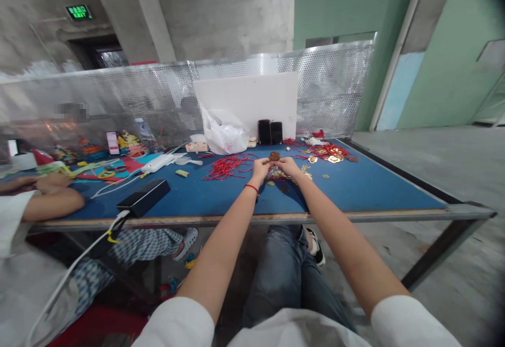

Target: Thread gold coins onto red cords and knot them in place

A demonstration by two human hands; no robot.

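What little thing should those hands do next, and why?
Maybe the left hand should hold the brownish disc steady while the right hand eases back slightly, since both hands' fingertips crowd beneath it and hide what they pinch.

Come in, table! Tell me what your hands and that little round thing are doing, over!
Left hand and right hand close together, fingertips on small brownish-gold piece. Held above blue table. Loose gold pieces close by; red cords to the left.
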